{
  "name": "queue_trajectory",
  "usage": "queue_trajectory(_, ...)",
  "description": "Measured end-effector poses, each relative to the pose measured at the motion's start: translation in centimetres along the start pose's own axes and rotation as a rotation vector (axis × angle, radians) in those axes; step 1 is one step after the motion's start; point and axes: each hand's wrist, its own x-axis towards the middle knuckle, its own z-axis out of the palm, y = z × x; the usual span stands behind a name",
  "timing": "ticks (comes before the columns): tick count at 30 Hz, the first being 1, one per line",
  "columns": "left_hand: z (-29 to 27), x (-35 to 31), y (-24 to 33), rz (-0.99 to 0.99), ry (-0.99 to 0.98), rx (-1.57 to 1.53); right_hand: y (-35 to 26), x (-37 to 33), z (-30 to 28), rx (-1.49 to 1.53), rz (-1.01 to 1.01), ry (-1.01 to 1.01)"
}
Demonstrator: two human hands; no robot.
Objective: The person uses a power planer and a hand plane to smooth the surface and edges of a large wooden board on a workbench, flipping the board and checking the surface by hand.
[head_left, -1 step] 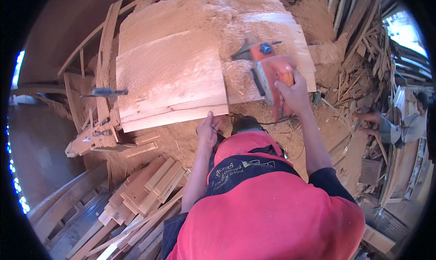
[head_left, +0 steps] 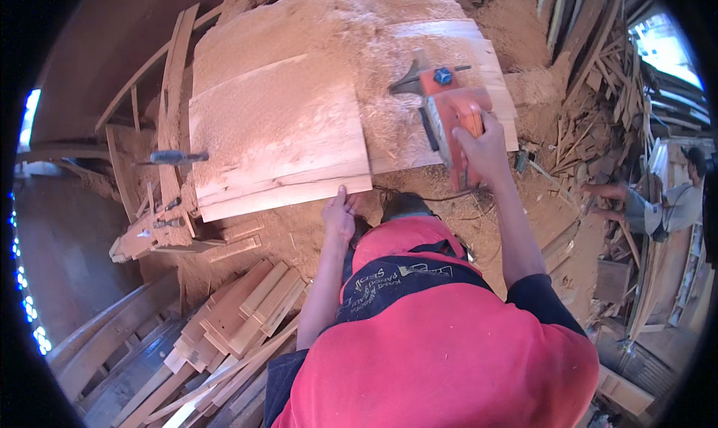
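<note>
My right hand (head_left: 485, 148) is wrapped round the handle of an orange electric planer (head_left: 447, 118) with a blue knob in front. The planer sits over the right-hand boards (head_left: 490, 91), among loose shavings. At the near edge of a wide pale wooden board (head_left: 299, 148), close to its right corner, is my left hand (head_left: 340, 217). Its thumb rests on the edge and the other fingers are partly hidden below it. Sawdust covers much of the board's far part, while its near strip shows bare grain and a dark crack line.
A screwdriver-like tool with a blue-grey handle (head_left: 176, 156) lies left of the board. Stacked planks (head_left: 247, 308) lie at the lower left. Scrap wood (head_left: 591, 129) heaps up at right, where another person (head_left: 658, 204) sits. A cord (head_left: 441, 198) runs near my feet.
The planer and my right hand have shifted slightly to the right. The wide board's near edge has moved a little left and toward me, with my left hand still at it.
</note>
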Motion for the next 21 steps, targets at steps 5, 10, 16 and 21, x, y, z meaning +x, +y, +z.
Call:
queue_trajectory(5,1.5,0.4,-0.8,0.09,0.235,-0.022,5.9,7.3,-3.6,-0.22,-0.205,0.247)
queue_trajectory(10,1.3,0.6,-1.3,0.13,0.216,0.034,9.1,12.3,-3.4,-0.233,-0.147,0.322)
queue_trajectory(16,0.5,-0.1,-1.3,0.17,0.19,-0.041,8.6,13.1,-2.8,-0.106,-0.199,0.253)
queue_trajectory(21,0.5,-0.2,-1.4,0.117,0.283,0.025,8.6,13.0,-3.5,-0.136,-0.184,0.247)
